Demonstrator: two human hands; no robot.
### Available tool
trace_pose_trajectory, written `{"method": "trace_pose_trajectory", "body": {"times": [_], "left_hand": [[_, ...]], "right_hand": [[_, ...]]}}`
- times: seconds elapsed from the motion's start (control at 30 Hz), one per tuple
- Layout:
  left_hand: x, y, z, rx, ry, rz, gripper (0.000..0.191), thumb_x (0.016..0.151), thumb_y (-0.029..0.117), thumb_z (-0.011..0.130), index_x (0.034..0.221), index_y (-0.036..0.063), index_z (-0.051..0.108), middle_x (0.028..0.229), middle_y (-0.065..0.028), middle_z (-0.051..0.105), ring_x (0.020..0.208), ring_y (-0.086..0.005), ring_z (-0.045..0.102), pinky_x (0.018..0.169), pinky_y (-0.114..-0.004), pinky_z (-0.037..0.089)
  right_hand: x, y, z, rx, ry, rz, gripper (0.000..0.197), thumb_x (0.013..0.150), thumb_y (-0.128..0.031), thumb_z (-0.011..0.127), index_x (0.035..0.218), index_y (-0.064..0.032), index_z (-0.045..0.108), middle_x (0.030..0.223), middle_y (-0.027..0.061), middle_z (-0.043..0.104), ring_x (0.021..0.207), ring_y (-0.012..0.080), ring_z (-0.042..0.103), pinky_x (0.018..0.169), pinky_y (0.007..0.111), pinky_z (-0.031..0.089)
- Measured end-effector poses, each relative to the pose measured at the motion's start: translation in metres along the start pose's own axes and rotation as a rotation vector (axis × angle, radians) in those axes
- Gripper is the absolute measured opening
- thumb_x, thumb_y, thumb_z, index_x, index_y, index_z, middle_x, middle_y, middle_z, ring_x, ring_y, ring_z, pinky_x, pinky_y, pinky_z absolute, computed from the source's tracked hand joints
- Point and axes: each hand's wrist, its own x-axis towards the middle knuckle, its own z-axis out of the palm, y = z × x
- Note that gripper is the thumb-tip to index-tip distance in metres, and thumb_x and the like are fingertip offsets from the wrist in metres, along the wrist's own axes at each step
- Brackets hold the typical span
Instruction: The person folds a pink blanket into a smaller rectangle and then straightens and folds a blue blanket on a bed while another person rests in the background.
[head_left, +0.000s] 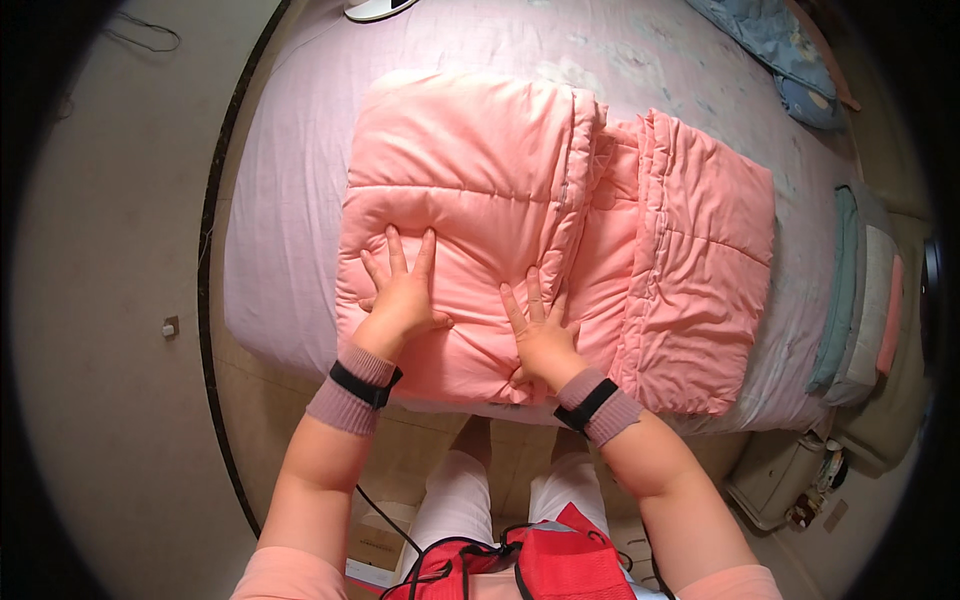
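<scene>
A pink quilted comforter (457, 150) lies folded near the edge of a bed with a pale lilac sheet (277, 225). Its left part is a thick folded stack; a narrower folded panel (705, 277) lies at the right, with a lower layer showing between the two. My left hand (401, 292) presses flat on the left part, fingers spread. Flat against the same part, close to its right edge, rests my right hand (541, 337), also with spread fingers. Neither hand grips the fabric. Both wrists wear a mauve knit cuff with a black strap.
At the bed's right side stand folded textiles, one green (834, 292), one grey (866, 307). A blue patterned cloth (780, 45) lies at the upper right. Below right is a beige case-like object (772, 480). A cardboard box (379, 544) sits on the floor by my legs.
</scene>
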Motion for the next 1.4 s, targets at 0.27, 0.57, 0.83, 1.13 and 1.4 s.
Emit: {"method": "trace_pose_trajectory", "body": {"times": [0.27, 0.57, 0.83, 1.13, 1.4], "left_hand": [[0.043, -0.004, 0.054, 0.231, -0.034, -0.114, 0.123, 0.048, 0.03, 0.087, 0.143, 0.0309, 0.008, 0.148, -0.0178, -0.003, 0.127, -0.0574, -0.001, 0.078, -0.077, 0.032], [0.065, 0.002, 0.053, 0.206, -0.065, -0.182, 0.114, 0.051, 0.027, 0.085, 0.141, 0.0323, 0.016, 0.147, -0.0155, 0.008, 0.128, -0.0557, 0.001, 0.079, -0.079, 0.028], [0.073, 0.013, 0.046, 0.191, -0.118, -0.257, 0.095, 0.064, 0.022, 0.074, 0.14, 0.0343, 0.019, 0.148, -0.0112, 0.008, 0.13, -0.0527, 0.0, 0.083, -0.079, 0.024], [0.063, 0.017, 0.038, 0.162, -0.084, -0.234, 0.075, 0.078, 0.021, 0.062, 0.14, 0.0345, 0.022, 0.149, -0.0076, 0.009, 0.131, -0.0513, 0.001, 0.086, -0.078, 0.021], [0.001, -0.026, 0.025, 0.006, 0.051, 0.079, 0.105, 0.059, 0.034, 0.08, 0.142, 0.0256, 0.017, 0.148, -0.0169, 0.002, 0.131, -0.0521, 0.004, 0.085, -0.076, 0.026]], "right_hand": [[0.026, -0.002, 0.039, -0.027, 0.157, 0.054, 0.119, 0.051, -0.027, 0.083, 0.143, -0.0309, 0.008, 0.15, 0.0088, -0.006, 0.131, 0.0519, -0.003, 0.085, 0.078, 0.023], [0.044, -0.008, 0.047, -0.037, 0.163, 0.123, 0.104, 0.063, -0.026, 0.075, 0.143, -0.0353, 0.008, 0.151, 0.0047, -0.006, 0.131, 0.0526, -0.003, 0.087, 0.079, 0.015], [0.048, -0.008, 0.049, 0.04, 0.053, 0.15, 0.096, 0.069, -0.024, 0.07, 0.143, -0.0337, 0.009, 0.151, 0.0053, -0.006, 0.131, 0.0526, -0.002, 0.086, 0.08, 0.015], [0.04, -0.015, 0.038, -0.048, 0.126, 0.177, 0.115, 0.055, -0.027, 0.08, 0.143, -0.0341, 0.008, 0.15, 0.004, -0.008, 0.131, 0.0523, -0.002, 0.086, 0.079, 0.019], [-0.005, 0.01, 0.003, 0.202, 0.212, -0.092, 0.09, 0.059, -0.022, 0.078, 0.136, -0.0182, 0.033, 0.148, 0.0085, 0.013, 0.127, 0.0507, 0.02, 0.097, 0.065, 0.026]]}}
